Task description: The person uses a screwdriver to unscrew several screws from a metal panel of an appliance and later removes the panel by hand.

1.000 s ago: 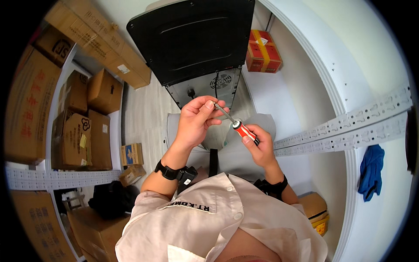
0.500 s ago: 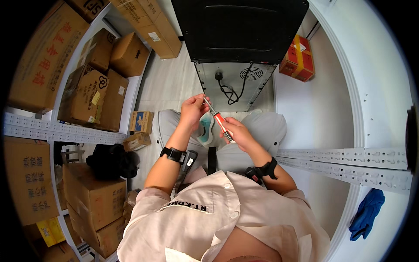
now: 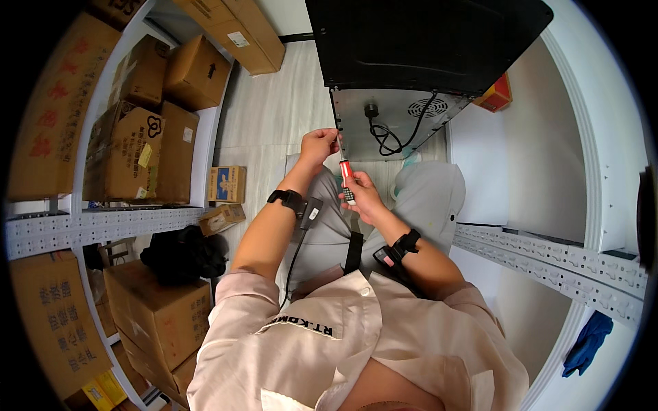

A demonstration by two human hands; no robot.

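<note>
Screwdriver [image 3: 346, 171] with a red-and-white handle stands over the person's lap, its shaft pointing away from the body toward the left edge of a grey metal panel [image 3: 356, 123] below a large black cover [image 3: 425, 48]. The right hand [image 3: 367, 198] grasps the handle, fingers wrapped about its lower part. The left hand [image 3: 318, 148] has its thumb and fingers drawn together beside the shaft's tip; whether they pinch the shaft or some small piece, I cannot tell. On the panel are a black plug [image 3: 371, 111], a looped black cable [image 3: 391, 145] and a round vent [image 3: 428, 107]. Cardboard boxes [image 3: 133, 154] fill the shelves at left; a blue cloth [image 3: 587, 344] hangs at right.
</note>
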